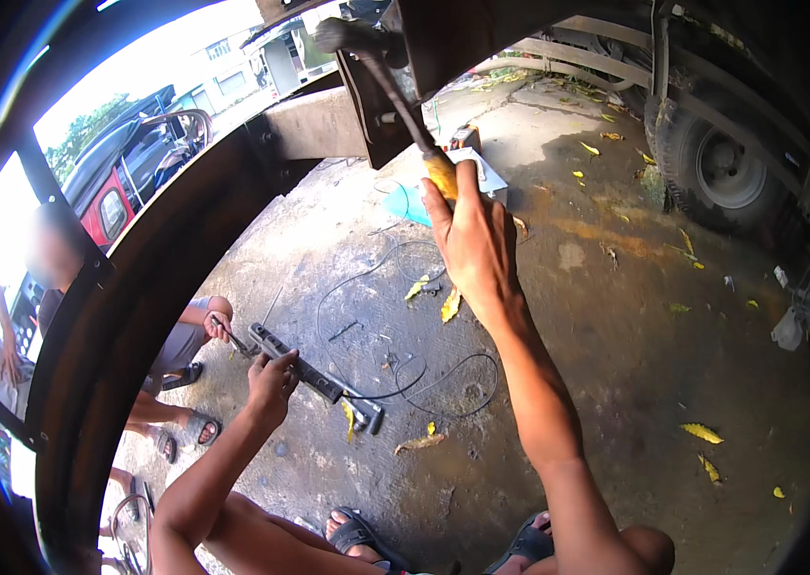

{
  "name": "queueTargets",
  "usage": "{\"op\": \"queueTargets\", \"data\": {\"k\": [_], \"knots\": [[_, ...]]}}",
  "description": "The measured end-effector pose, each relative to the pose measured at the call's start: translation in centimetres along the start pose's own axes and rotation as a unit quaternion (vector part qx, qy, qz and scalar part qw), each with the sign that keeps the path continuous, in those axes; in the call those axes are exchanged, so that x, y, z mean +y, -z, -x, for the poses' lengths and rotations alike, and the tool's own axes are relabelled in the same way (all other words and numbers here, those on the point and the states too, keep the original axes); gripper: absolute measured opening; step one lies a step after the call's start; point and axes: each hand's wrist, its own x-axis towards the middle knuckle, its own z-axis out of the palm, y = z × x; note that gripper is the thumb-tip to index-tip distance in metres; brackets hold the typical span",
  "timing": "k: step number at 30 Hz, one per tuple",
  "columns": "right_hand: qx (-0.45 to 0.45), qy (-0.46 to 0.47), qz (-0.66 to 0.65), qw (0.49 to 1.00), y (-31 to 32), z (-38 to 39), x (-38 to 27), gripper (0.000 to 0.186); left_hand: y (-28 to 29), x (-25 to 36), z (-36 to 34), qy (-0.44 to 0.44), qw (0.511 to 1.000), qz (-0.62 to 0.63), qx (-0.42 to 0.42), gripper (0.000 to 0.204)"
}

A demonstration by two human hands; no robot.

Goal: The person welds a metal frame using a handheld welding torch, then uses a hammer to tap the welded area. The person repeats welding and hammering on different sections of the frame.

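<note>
My right hand [475,235] is raised and wrapped round the yellow grip of a hammer [393,94]. The hammer's dark head is up at the top, close by a brown metal bracket [373,105] on the frame; I cannot tell whether they touch. Lower left, my left hand [273,388] is closed, its fingers across the middle of a long dark grey slotted strip [314,376] with a black cord at one end, like a power strip. Near the strip's upper end, a co-worker's hand [219,320] holds a thin dark tool [234,339], partly hidden.
A large curved brown metal beam [151,249] runs down my left side. People crouch and stand behind it. On the wet concrete lie a looping black cable [467,414], metal tools [366,417] and yellow leaves [702,433]. A truck wheel [726,172] stands far right.
</note>
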Motion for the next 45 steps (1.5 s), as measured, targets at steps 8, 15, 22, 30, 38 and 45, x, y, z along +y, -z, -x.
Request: {"op": "queueTargets", "data": {"k": [8, 15, 22, 30, 38, 45], "knots": [[0.01, -0.023, -0.043, 0.999, -0.2, 0.1, 0.2, 0.032, -1.6, 0.5, 1.3, -0.016, 1.0, -0.013, -0.009, 0.021], [0.061, 0.027, -0.073, 0.995, -1.6, 1.6, -0.2, 0.034, -1.1, 1.0, 1.4, -0.014, 1.0, -0.001, -0.017, 0.02], [0.04, -0.003, -0.086, 0.996, -2.0, 2.6, -1.3, 0.034, 0.5, 0.5, 1.2, -0.009, 1.0, -0.004, -0.015, 0.019], [0.054, -0.004, -0.092, 0.994, -2.6, 2.6, -1.2, 0.034, 0.7, 0.6, 1.5, 0.001, 1.0, -0.002, -0.024, 0.021], [0.019, -0.027, -0.078, 0.996, -2.5, 0.9, -1.2, 0.035, 0.6, 0.3, 1.5, 0.008, 1.0, 0.005, -0.02, 0.02], [0.033, -0.014, -0.053, 0.998, -2.7, -0.4, 0.5, 0.033, -0.6, 0.4, 1.7, 0.015, 1.0, 0.006, -0.013, 0.022]]}}
